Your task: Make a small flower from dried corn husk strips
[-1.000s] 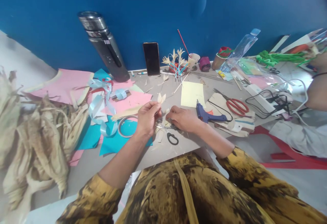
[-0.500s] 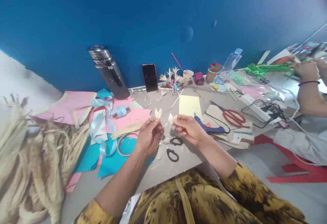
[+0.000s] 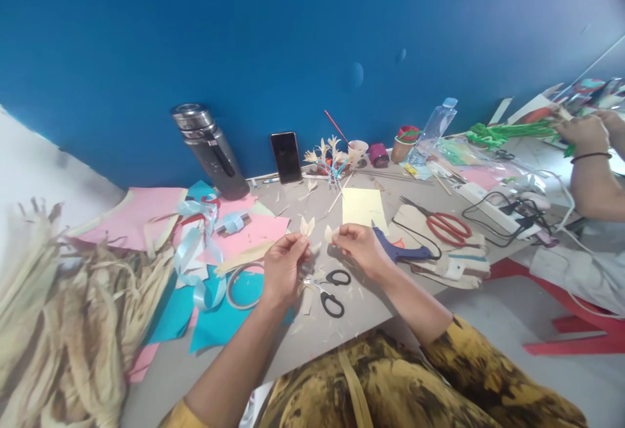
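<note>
My left hand pinches a small pale flower whose pointed petals stand up above the fingertips; it looks cut from corn husk. A little to its right, my right hand grips a single cream petal between thumb and fingers. A narrow gap separates the two pieces. Below and between the hands, scissors with black handles lie on the table among pale scraps. Close to my right wrist rests a blue glue gun. Finished-looking husk flowers with blue stems stand farther back.
Dried corn husks are heaped at the left, beside coloured paper, ribbon and a tape roll. A flask and phone stand by the wall. Red-handled scissors and a power strip lie right, near another person's hands.
My head view has tilted slightly, so the scene sits a little lower. Both hands keep their pinches, and the flower in my left hand shows its petals spread wider.
</note>
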`<state>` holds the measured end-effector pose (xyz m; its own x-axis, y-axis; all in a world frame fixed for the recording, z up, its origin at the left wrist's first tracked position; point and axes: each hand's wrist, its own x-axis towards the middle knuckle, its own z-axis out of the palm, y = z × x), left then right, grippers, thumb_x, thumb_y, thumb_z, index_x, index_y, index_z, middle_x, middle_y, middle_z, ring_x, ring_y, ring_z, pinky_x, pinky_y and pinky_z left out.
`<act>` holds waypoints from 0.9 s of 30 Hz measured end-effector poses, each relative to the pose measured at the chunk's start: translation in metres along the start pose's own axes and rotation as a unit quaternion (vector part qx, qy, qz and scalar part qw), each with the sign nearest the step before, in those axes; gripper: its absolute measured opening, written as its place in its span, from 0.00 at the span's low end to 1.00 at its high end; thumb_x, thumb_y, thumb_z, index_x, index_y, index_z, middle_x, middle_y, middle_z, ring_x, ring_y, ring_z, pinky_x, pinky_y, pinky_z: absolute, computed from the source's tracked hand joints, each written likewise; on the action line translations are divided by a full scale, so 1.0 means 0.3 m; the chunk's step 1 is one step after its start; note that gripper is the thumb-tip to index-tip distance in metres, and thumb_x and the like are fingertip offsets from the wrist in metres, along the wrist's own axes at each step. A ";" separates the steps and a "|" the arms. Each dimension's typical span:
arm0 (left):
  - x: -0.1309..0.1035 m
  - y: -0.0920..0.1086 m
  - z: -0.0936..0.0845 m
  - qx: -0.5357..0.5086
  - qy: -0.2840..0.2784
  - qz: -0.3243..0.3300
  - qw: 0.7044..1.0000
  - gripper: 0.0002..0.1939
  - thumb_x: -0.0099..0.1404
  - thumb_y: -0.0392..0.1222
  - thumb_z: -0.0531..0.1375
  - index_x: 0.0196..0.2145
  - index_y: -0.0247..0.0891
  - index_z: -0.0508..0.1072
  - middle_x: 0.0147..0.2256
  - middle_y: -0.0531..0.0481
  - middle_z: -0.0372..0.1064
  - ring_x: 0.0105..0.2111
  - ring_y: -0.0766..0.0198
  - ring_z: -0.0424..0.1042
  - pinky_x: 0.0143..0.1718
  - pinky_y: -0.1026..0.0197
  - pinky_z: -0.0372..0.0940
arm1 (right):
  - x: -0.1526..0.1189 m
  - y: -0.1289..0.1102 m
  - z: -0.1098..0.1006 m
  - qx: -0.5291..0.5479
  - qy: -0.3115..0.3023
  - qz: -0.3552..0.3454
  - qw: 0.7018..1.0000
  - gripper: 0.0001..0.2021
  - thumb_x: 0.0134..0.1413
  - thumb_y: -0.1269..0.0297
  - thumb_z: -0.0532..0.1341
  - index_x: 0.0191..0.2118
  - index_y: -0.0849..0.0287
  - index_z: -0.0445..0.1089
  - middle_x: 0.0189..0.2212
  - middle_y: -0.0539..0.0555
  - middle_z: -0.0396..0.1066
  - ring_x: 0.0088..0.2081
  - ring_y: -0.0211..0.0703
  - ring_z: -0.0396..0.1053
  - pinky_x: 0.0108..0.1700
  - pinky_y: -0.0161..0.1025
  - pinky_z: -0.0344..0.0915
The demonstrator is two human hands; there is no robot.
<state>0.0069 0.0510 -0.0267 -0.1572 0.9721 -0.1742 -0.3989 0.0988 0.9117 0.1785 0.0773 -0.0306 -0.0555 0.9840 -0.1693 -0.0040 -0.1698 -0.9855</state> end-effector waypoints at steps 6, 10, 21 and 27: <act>0.008 0.006 0.005 -0.002 0.023 -0.012 1.000 0.15 0.45 0.44 0.74 0.27 0.35 0.76 0.25 0.55 0.70 0.22 0.74 0.65 0.25 0.69 0.62 | 0.068 0.018 -0.026 -0.018 0.019 -0.021 0.999 0.05 0.39 0.65 0.65 0.24 0.61 0.73 0.17 0.47 0.66 0.21 0.33 0.59 0.24 0.32 0.54; 0.008 0.012 0.005 -0.011 0.010 -0.022 1.000 0.15 0.44 0.44 0.74 0.26 0.36 0.74 0.25 0.55 0.70 0.22 0.73 0.65 0.25 0.69 0.62 | 0.078 0.005 -0.047 0.003 0.009 -0.016 1.000 0.07 0.39 0.64 0.66 0.26 0.61 0.74 0.21 0.49 0.70 0.21 0.32 0.59 0.22 0.31 0.52; 0.036 -0.006 -0.012 0.008 -0.024 -0.080 0.996 0.15 0.45 0.42 0.74 0.27 0.34 0.74 0.24 0.53 0.71 0.22 0.71 0.67 0.24 0.67 0.61 | -0.022 -0.043 -0.111 0.077 -0.058 -0.004 0.995 0.11 0.42 0.59 0.70 0.27 0.61 0.74 0.23 0.50 0.70 0.20 0.29 0.56 0.21 0.30 0.47; 0.058 0.006 -0.008 0.114 -0.018 -0.068 0.991 0.15 0.44 0.43 0.73 0.26 0.33 0.74 0.23 0.49 0.73 0.20 0.70 0.67 0.25 0.65 0.62 | -0.066 -0.041 -0.185 0.055 -0.045 -0.015 0.997 0.11 0.46 0.58 0.69 0.29 0.61 0.75 0.24 0.51 0.70 0.21 0.31 0.56 0.21 0.32 0.48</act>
<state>0.0013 0.0676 -0.0290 -0.0824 0.9532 -0.2910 -0.1992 0.2703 0.9419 0.2351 0.0630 -0.0158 -0.1434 0.9808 -0.1323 -0.1171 -0.1495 -0.9818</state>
